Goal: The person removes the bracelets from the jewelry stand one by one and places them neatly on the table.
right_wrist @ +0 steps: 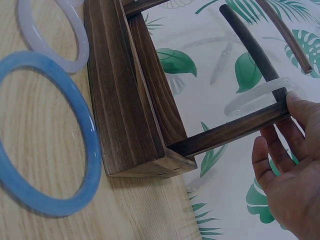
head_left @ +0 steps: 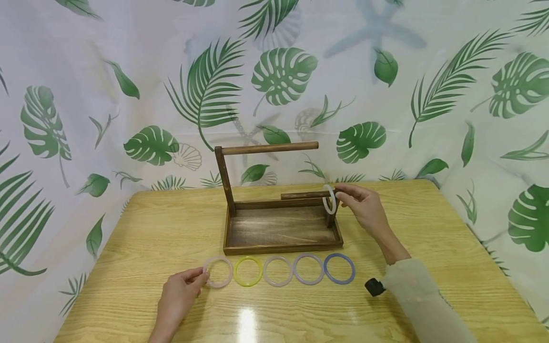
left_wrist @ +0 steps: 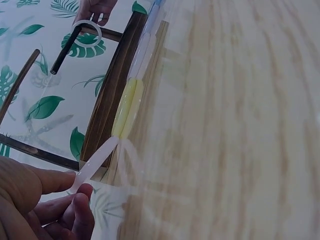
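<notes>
My left hand (head_left: 179, 296) pinches the near-left edge of a pale pink bangle (left_wrist: 97, 159) between thumb and fingers, at the left end of a row on the table. To its right lie a yellow bangle (head_left: 248, 271), a pale pink one (head_left: 278, 271), a lilac one (head_left: 308, 269) and a blue one (head_left: 339, 268). Behind the row stands a dark wooden bangle stand (head_left: 283, 248) with a tray base and two horizontal rods. A white bangle (head_left: 327, 209) encircles the lower rod (head_left: 300, 195) near its post. My right hand (head_left: 364, 207) pinches this bangle's edge beside the post's top.
The upper rod (head_left: 270, 148) extends rightward from a tall post (head_left: 225, 181) on the stand's left. A small black object (head_left: 375, 287) is by the right sleeve. A leaf-patterned curtain (head_left: 283, 95) hangs behind the wooden table (head_left: 171, 228).
</notes>
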Demonstrator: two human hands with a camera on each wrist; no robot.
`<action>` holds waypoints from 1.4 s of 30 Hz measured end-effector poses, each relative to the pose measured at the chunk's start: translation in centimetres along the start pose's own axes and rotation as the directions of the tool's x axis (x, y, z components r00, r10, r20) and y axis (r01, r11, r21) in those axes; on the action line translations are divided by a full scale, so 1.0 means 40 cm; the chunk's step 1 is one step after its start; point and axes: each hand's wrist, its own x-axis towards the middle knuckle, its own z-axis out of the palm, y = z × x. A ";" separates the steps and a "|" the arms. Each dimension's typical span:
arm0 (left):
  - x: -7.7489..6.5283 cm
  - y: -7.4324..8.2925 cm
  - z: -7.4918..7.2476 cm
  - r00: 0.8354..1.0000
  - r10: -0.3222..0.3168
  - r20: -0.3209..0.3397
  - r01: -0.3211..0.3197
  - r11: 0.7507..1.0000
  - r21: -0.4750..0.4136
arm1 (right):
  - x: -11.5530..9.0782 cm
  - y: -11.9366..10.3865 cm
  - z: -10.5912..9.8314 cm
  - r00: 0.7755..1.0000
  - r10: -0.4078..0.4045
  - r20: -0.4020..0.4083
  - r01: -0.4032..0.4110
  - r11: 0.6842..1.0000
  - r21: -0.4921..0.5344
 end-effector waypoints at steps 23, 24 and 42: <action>0.006 -0.014 0.002 0.999 0.026 -0.025 -0.025 0.998 0.052 | 0.002 0.008 -0.002 1.000 -0.003 0.005 0.002 1.000 0.008; 0.007 -0.015 0.003 0.999 0.029 -0.026 -0.028 0.998 0.053 | 0.002 0.008 -0.002 1.000 -0.003 0.006 0.002 1.000 0.009; 0.016 -0.022 0.002 0.999 0.027 -0.023 -0.026 0.998 0.056 | 0.001 0.006 -0.002 1.000 0.008 0.003 -0.008 1.000 0.017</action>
